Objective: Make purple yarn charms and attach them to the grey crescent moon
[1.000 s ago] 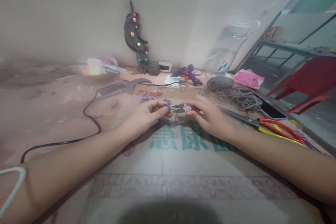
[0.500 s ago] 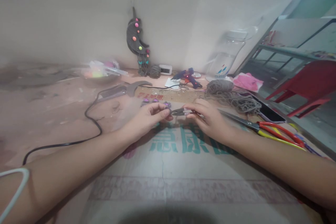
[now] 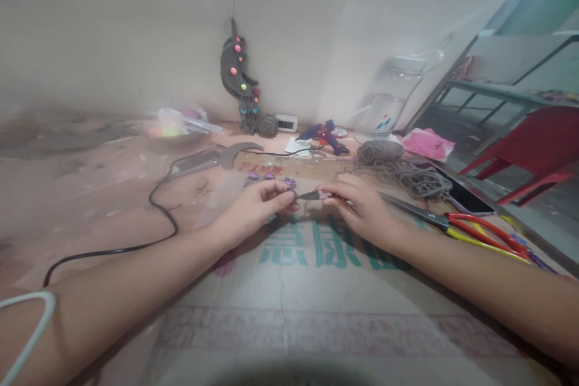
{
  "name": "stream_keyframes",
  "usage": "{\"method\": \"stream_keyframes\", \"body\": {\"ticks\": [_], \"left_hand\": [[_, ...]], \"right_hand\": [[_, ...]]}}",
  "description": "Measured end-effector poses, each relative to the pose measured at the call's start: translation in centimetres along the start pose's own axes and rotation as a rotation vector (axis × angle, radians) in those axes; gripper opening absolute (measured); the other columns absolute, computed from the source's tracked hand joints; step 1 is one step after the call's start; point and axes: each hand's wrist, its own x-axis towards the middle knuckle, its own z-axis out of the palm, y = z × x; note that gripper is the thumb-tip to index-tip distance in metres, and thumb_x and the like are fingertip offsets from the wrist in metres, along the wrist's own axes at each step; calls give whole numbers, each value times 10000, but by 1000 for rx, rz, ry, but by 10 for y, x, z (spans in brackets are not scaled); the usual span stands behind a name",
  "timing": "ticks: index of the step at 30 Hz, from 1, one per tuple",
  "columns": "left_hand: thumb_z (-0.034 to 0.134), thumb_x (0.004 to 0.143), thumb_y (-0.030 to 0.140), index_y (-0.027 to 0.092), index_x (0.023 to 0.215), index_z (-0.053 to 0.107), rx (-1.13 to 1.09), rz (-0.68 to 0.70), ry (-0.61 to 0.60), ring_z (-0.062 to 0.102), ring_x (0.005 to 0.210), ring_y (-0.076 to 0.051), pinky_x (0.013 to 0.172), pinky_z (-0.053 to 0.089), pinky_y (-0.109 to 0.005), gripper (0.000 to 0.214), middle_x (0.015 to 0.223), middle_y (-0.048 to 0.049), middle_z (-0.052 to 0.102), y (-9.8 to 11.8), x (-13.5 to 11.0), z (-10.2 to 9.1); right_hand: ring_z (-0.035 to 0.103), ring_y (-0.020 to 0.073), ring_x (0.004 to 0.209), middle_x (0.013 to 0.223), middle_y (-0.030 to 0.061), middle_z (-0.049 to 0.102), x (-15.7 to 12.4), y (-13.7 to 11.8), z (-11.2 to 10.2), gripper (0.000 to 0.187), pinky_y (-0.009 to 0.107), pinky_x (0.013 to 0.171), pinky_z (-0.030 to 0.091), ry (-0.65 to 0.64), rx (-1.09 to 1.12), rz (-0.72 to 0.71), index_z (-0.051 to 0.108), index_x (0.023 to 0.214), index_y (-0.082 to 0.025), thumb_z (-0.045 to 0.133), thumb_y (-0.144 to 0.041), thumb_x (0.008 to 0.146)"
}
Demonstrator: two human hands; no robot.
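My left hand point(image 3: 256, 208) pinches a small purple-grey piece point(image 3: 289, 192) between thumb and fingers. My right hand point(image 3: 362, 205) grips small thread snips point(image 3: 314, 195), whose blades are closed and point left, touching the piece. Both hands rest low over a sheet of cardboard point(image 3: 294, 289) with green printed characters. A few more small purple pieces point(image 3: 266, 177) lie just behind my left hand.
Large red-and-yellow-handled scissors point(image 3: 456, 223) lie to the right, near a phone point(image 3: 461, 193) and grey yarn point(image 3: 398, 166). A glue gun point(image 3: 323, 132), a black cable point(image 3: 154, 217), a dark crescent ornament point(image 3: 237, 75) and a water jug point(image 3: 391, 99) stand further back. A red chair point(image 3: 534, 148) is at the right.
The snips' blades were apart a second ago and have closed at the piece in my left fingers. Both hands stayed nearly where they were.
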Motion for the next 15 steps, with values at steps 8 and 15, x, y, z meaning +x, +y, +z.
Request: {"method": "stream_keyframes", "body": {"ticks": [8, 15], "left_hand": [[767, 770, 456, 148, 812, 594, 52, 42, 18, 598, 691, -115, 699, 440, -245, 356, 749, -14, 682, 4, 1, 2], [766, 752, 489, 147, 822, 582, 82, 49, 19, 585, 665, -118, 678, 436, -249, 395, 739, -23, 683, 0, 4, 1]], "right_hand": [[630, 209, 878, 953, 80, 675, -3, -1, 1, 239, 324, 776, 496, 178, 115, 214, 623, 1104, -191, 462, -333, 999], [637, 216, 893, 972, 70, 701, 3, 7, 2, 345, 329, 800, 491, 204, 261, 478, 628, 1036, -191, 424, -464, 986]]}}
